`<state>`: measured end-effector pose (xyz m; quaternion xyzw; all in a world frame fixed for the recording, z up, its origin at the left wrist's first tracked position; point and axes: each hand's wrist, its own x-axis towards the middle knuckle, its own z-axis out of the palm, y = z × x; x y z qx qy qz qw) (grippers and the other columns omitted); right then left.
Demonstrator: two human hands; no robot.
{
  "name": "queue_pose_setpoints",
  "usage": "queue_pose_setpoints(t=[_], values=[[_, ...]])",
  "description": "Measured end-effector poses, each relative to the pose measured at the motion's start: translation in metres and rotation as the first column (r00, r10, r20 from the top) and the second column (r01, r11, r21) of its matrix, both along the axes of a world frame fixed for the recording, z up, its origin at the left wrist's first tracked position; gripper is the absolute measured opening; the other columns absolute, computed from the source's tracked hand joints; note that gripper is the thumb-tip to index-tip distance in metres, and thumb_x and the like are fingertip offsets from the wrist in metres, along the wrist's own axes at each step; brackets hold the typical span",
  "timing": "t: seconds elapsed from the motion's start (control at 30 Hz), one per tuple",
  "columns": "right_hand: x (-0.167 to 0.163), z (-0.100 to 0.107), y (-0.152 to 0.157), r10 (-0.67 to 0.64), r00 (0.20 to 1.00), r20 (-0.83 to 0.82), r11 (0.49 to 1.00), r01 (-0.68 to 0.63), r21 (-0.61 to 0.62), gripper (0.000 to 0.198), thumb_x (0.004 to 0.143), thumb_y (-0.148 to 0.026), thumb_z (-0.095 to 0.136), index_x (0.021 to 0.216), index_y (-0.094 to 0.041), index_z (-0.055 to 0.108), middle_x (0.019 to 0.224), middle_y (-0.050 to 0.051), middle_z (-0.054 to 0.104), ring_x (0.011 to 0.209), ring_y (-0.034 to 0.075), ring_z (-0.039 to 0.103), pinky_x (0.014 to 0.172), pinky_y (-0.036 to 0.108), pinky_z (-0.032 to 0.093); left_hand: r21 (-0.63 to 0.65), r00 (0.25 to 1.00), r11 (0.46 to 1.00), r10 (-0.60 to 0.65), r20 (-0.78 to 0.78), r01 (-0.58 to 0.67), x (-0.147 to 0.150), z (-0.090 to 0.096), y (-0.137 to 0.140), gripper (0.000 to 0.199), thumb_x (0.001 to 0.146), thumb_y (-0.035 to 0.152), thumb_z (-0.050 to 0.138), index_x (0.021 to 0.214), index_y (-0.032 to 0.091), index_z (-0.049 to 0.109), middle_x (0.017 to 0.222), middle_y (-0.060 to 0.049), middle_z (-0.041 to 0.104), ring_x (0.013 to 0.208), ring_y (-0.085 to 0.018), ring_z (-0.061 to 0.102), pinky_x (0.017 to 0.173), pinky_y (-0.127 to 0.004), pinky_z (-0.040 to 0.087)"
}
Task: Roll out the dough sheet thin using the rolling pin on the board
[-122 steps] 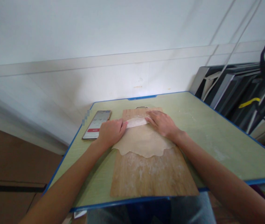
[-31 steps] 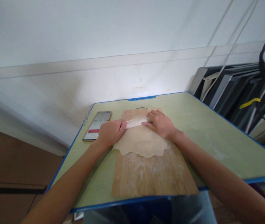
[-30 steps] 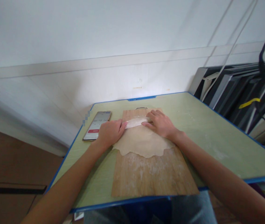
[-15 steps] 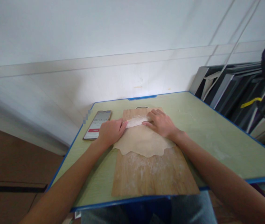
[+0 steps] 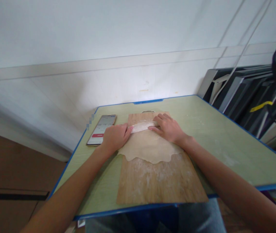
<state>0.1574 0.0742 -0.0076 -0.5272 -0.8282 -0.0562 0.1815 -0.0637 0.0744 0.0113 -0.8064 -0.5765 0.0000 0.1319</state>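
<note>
A thin sheet of dough (image 5: 150,149) with a wavy near edge lies across a floured wooden board (image 5: 162,184), overhanging its left side. Along its far end runs a pale, flour-dusted roll of dough (image 5: 143,127); whether a rolling pin is inside cannot be seen. My left hand (image 5: 117,135) is closed at the left end of the roll, thumb along it, other fingers mostly hidden. At the right end, my right hand (image 5: 168,128) curls its fingers over the roll, with the thumb on the near side.
A phone (image 5: 97,132) showing a timer lies left of the board, partly behind my left hand. The green table (image 5: 225,145) has a blue edge and traces of flour. Behind it stands a white wall (image 5: 118,87). Dark flat panels (image 5: 247,94) and cables lean at the right.
Both hands, the roll and the dough sheet look the same as before. No clear movement shows.
</note>
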Motion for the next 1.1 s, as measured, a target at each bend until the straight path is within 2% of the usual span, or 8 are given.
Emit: queue_pose_setpoints(t=[1.1], values=[[0.0000,0.0000,-0.0002,0.002,1.000,0.011,1.000,-0.002,0.001,0.037,0.092,-0.047,0.043,0.100,-0.015,0.058,0.102,0.012,0.061,0.099,0.026,0.052,0.082,0.035,0.040,0.013,1.000,1.000,-0.017,-0.004,0.017,-0.0010,-0.0014,0.0007,0.062,0.095,0.047,0.012,0.089,0.017,0.066,0.081,-0.013,0.071,0.075,-0.029,0.067,0.056,-0.033,0.040]])
